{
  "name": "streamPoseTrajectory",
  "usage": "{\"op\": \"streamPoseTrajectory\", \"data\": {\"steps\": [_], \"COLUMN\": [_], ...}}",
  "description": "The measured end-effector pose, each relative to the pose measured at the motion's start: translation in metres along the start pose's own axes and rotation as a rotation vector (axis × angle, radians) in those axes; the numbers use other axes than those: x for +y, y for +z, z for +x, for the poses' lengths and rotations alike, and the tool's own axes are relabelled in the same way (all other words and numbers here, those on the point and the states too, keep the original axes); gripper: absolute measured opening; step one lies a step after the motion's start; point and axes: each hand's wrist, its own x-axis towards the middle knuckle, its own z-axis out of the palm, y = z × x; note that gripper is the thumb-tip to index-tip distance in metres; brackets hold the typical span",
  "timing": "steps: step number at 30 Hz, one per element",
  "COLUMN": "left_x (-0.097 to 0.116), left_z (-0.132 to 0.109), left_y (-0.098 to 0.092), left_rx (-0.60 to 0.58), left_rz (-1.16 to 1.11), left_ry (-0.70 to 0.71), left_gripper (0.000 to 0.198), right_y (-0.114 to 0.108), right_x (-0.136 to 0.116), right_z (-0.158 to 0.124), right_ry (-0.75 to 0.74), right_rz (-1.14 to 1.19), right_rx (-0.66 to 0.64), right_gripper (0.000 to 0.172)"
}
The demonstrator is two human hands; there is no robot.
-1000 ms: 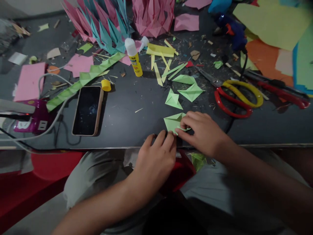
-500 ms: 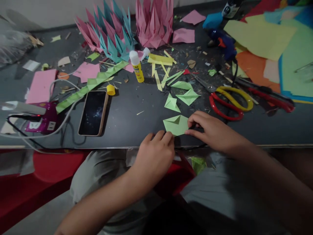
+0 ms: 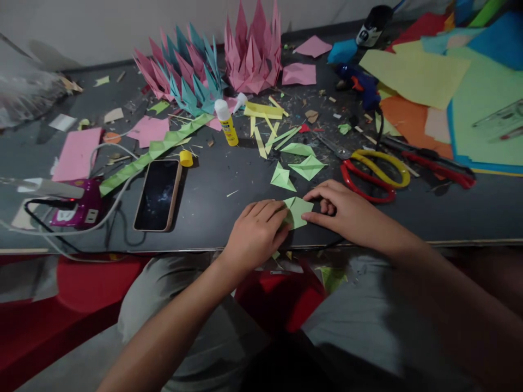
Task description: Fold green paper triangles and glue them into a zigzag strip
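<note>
A dark bench is extending across the view. The left hand is covering the left part of a green paper; whether its fingers are gripping cannot be told. The right hand is holding thumb and forefinger apart at the paper's right side. Scissors are lying beyond. The paper is resting between the hands, near the bench's front edge.

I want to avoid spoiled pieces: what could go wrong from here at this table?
The folded light-green paper under the left hand lies near the front edge of the dark grey table, so it might slip off. The metal scissors with red and yellow handles lie just beyond the right hand, which may knock them. The smaller folded light-green piece just beyond could be brushed aside.
</note>
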Motion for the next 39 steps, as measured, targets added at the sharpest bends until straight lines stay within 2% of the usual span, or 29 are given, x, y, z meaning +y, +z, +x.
{"op": "streamPoseTrajectory", "data": {"steps": [4,10,14,19,23,26,33,39], "left_x": [0.006,0.014,0.01,0.008,0.008,0.008,0.008,0.007], "left_z": [0.001,0.004,0.007,0.008,0.01,0.013,0.013,0.013], "left_y": [0.003,0.001,-0.003,0.002,0.003,0.0,-0.002,-0.001], "left_rx": [0.012,-0.022,-0.069,-0.054,-0.088,-0.114,-0.116,-0.102], "left_rz": [0.002,-0.044,-0.09,-0.042,0.008,0.087,0.126,0.148], "left_ry": [-0.023,-0.098,-0.089,-0.09,-0.114,-0.129,-0.14,-0.141], "left_gripper": [0.023,0.03,0.031,0.025,0.032,0.041,0.045,0.049], "right_y": [0.001,0.011,0.014,0.016,0.018,0.016,0.013,0.015], "right_x": [-0.004,-0.013,-0.016,-0.016,-0.014,-0.012,-0.003,0.004], "right_z": [0.007,0.007,0.001,0.001,0.005,0.005,-0.007,-0.008], "right_ry": [0.051,0.008,-0.03,0.007,0.013,-0.054,-0.357,-0.402], "right_rz": [0.005,-0.156,-0.201,-0.248,-0.291,-0.289,-0.251,-0.255], "right_rx": [0.033,0.132,0.201,0.259,0.276,0.281,0.239,0.227], "right_gripper": [0.019,0.012,0.012,0.017,0.016,0.014,0.02,0.022]}}
